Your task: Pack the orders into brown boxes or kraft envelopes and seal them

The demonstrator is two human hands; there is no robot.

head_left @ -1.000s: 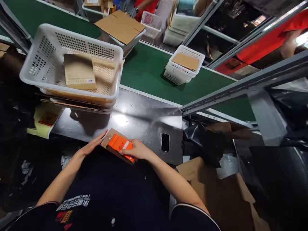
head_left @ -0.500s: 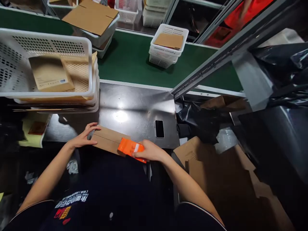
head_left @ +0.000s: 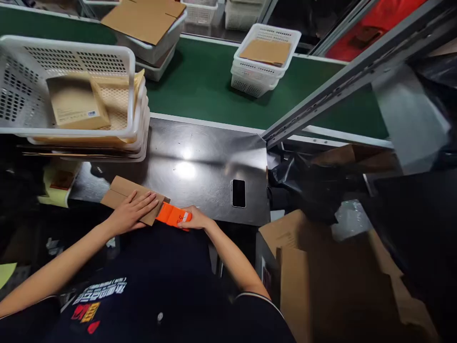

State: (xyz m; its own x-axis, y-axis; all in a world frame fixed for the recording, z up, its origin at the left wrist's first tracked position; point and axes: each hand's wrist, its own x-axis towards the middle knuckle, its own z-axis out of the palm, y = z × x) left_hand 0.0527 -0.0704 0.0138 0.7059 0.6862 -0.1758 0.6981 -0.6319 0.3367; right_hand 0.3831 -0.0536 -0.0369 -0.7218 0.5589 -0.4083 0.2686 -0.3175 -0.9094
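A narrow brown cardboard box point(head_left: 119, 189) lies at the near edge of the metal table, tilted down to the right. My left hand point(head_left: 133, 213) lies flat over its top with the fingers stretched out. Closed round an orange tape dispenser point(head_left: 173, 215) is my right hand point(head_left: 194, 218). The dispenser touches or overlaps the box's right end; its underside is hidden.
Stacked white baskets point(head_left: 130, 95) stand at the left, a small carton point(head_left: 76, 107) in the top one. A phone point(head_left: 238, 193) rests on the metal table point(head_left: 210, 157). More baskets point(head_left: 262, 57) sit on the green belt point(head_left: 200, 81). Large cardboard pieces point(head_left: 294, 281) fill the right side.
My left hand has gone from the box's left end to flat on its top. The box has shifted left, and my right hand has moved left with the tape dispenser.
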